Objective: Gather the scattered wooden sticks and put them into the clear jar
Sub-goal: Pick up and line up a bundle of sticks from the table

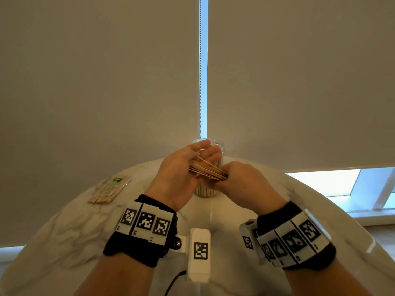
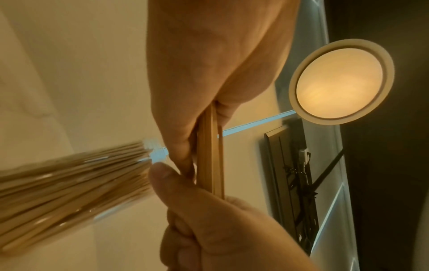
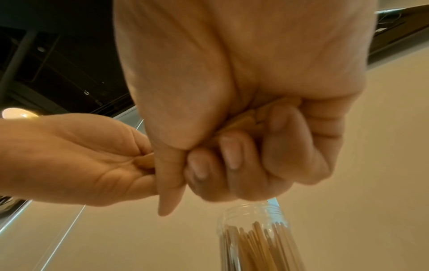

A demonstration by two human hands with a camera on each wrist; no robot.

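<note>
A bundle of wooden sticks [image 1: 208, 171] is held level in the air in front of the clear jar [image 1: 206, 192]. My right hand [image 1: 233, 178] grips the bundle's right end, fingers curled round it [image 3: 220, 161]. My left hand [image 1: 203, 152] stands with fingers straight, its palm [image 3: 81, 161] against the sticks' left ends. The left wrist view shows the sticks [image 2: 210, 155] running from the left palm [image 2: 209, 73] into the right fist [image 2: 209, 220]. The jar [image 3: 255, 238] stands upright and open just beyond the hands, with several sticks standing inside [image 2: 69, 183].
A packet of sticks in clear wrap [image 1: 109, 190] lies at the table's far left. The round white marble table [image 1: 64, 227] ends close behind the jar, where a roller blind [image 1: 106, 82] with a bead chain [image 1: 200, 60] hangs. A window sill [image 1: 374, 216] is at the right.
</note>
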